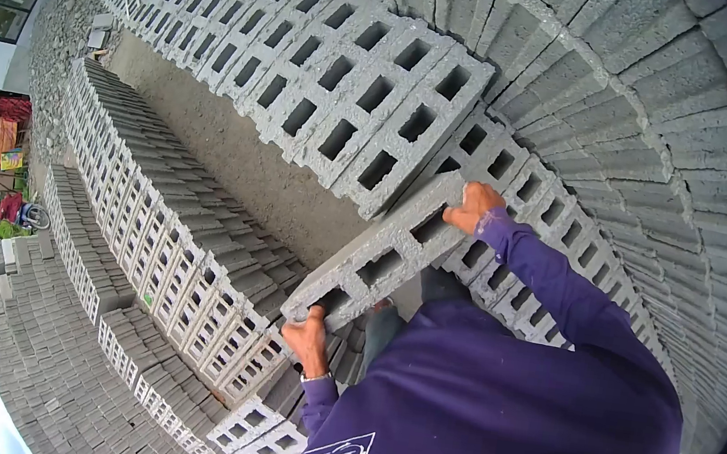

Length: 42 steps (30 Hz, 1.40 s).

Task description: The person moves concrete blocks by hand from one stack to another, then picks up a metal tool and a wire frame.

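A grey concrete hollow block (pixel 393 247) is held between my two hands, tilted in front of my body with its row of holes facing up. My left hand (pixel 308 341) is closed round its lower end, with a band at the wrist. At its upper end, my right hand (pixel 474 207) grips with the fingers partly hidden behind the block. Close beyond the right-hand end stands a long row of blocks (pixel 345 87), holes showing. Beneath the held block, parts of my legs (pixel 443 288) are visible.
A high stack of blocks (pixel 636 107) rises along the right. On the left runs another stacked row (pixel 168 247), with a wide stack (pixel 62 353) farther out. A strip of bare ground (pixel 237 141) lies between the rows. Gravel (pixel 61 49) and a building (pixel 20 7) are farther off.
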{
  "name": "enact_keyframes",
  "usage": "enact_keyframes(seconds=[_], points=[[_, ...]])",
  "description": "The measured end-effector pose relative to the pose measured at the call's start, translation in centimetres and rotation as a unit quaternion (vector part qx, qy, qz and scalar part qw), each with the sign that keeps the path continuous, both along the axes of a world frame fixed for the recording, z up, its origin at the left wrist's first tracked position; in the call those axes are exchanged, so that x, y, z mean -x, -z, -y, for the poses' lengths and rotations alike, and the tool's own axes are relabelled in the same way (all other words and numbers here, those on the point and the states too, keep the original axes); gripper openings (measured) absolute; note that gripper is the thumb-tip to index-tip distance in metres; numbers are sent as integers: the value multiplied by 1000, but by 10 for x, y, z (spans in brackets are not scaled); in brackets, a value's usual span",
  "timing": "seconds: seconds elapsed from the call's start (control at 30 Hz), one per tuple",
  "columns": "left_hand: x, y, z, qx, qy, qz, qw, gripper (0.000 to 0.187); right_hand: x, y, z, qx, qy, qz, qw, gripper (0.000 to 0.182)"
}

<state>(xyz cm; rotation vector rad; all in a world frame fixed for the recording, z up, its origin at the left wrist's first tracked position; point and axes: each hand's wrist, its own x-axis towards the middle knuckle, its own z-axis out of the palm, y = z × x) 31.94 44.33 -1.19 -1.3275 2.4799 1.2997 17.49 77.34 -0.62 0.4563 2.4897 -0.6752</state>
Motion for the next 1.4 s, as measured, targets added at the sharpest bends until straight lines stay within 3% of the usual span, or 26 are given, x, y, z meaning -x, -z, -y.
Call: enact_keyframes(seconds=[0.03,0.07,0.3,0.4,0.47,0.53,0.6,0.63,0.8,0.87,1.0,1.07,1.1,1.13,1.2,1.33,1.4], points=[[9,27,-24,9,-24,-58,998,32,14,6,-18,-16,-1,-44,999,40],[15,45,-42,-16,-34,-42,998,35,33,1,-36,-20,-24,-32,999,40],[67,38,-145,-112,-83,-1,990,41,105,42,-108,-61,-65,-107,990,42],[76,34,-145,-142,-70,8,987,42,114,38,-106,-73,-94,-52,992,42],[78,36,-141,-150,-69,39,985,36,91,18,-84,-153,-117,-166,967,41],[60,68,-128,-159,-33,-15,987,30,63,-6,-60,-92,-112,-263,954,48],[60,61,-127,-190,-43,-16,981,24,42,-1,-39,-94,-191,-266,940,52],[64,47,-126,-243,-48,6,969,24,39,6,-29,-106,-218,-203,949,54],[72,65,-116,-386,-80,24,919,21,43,57,-25,-118,-199,-247,941,51],[67,71,-118,-395,-82,8,915,28,46,52,-28,-56,-192,-221,955,44],[82,43,-138,-351,-96,14,931,27,56,47,-40,-63,-184,-235,952,38],[90,38,-146,-340,-52,75,936,25,61,52,-51,-62,-178,-264,946,38],[93,40,-148,-324,36,23,945,25,65,52,-57,-55,-174,-248,951,42],[96,43,-154,-326,38,20,944,25,71,51,-63,-51,-168,-234,956,46],[108,38,-173,-350,-93,28,932,27,77,47,-72,-52,-164,-244,954,44],[125,25,-187,-328,-115,76,935,24,89,49,-77,-85,-169,-251,949,34],[123,53,-177,-310,-84,78,944,23,96,56,-82,-81,-170,-263,946,36]])
